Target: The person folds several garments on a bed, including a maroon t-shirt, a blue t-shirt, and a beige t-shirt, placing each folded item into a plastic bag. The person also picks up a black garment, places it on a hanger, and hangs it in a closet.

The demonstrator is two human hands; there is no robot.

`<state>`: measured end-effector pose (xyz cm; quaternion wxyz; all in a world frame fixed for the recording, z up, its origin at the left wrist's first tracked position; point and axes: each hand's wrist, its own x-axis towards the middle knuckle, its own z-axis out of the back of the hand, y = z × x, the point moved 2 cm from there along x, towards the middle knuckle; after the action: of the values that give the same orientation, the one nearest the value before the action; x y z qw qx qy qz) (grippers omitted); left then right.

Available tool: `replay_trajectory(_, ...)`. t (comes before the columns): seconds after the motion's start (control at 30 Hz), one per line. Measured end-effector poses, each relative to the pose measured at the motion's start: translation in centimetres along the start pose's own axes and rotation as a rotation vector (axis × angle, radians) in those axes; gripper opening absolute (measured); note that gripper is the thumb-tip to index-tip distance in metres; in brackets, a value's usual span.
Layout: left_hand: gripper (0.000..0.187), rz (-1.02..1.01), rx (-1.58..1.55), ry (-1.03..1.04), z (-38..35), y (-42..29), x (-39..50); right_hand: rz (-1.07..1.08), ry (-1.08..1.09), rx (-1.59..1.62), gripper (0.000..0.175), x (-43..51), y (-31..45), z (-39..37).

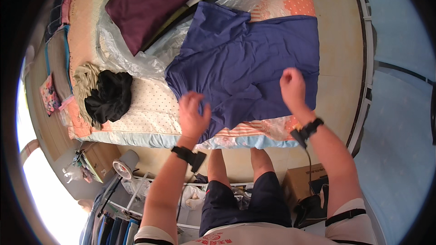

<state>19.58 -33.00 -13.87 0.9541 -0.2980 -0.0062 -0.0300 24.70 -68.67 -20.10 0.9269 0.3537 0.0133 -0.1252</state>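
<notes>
A dark blue short-sleeved shirt [235,61] lies spread and wrinkled on the bed, its hem to the right and one sleeve pointing away from me. My left hand [194,114] is over its near left part, fingers apart and slightly blurred. Whether those fingers touch the cloth cannot be made out. Above the lower right part of the shirt is my right hand [293,86], its fingers curled in, with no cloth visibly gripped. Both wrists wear black straps with small devices.
Beyond the shirt, a clear plastic bag [119,58] lies under folded clothes, a maroon garment [150,6] on top. Crumpled black cloth [110,95] and beige cloth [83,78] lie left on the bed [153,109]. A fan [126,165] and a cardboard box [299,180] stand nearer me.
</notes>
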Motion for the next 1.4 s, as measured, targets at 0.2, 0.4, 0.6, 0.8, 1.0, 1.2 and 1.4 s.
replay_trajectory(0.2,0.062,0.005,0.270,-0.194,-0.8,3.1,12.1,0.426,-0.193,-0.535,0.048,16.7,0.4,1.8)
replay_trajectory(0.4,0.056,0.232,0.296,0.089,-3.7,4.9,17.0,0.287,0.097,-0.797,0.032,24.0,-1.9,3.5)
replay_trajectory(0.6,0.022,0.183,-0.177,-0.090,-2.7,4.6,15.9,0.344,0.117,-0.652,0.014,23.5,-1.8,7.1)
replay_trajectory(0.8,0.031,-0.217,-0.103,-0.036,2.5,2.9,9.6,0.445,-0.067,-0.418,0.015,17.3,-3.3,14.2)
replay_trajectory(1.0,0.011,-0.543,0.031,0.354,0.6,3.1,3.8,0.641,0.125,-0.662,0.021,8.9,-10.6,12.8)
replay_trajectory(1.2,0.008,-0.581,0.120,0.389,-1.5,4.3,2.1,0.246,0.076,-0.749,0.021,9.4,-12.9,10.3)
replay_trajectory(1.4,0.007,-0.568,0.123,0.387,-1.4,4.1,2.9,0.186,0.158,-0.818,0.024,6.7,-14.8,11.9)
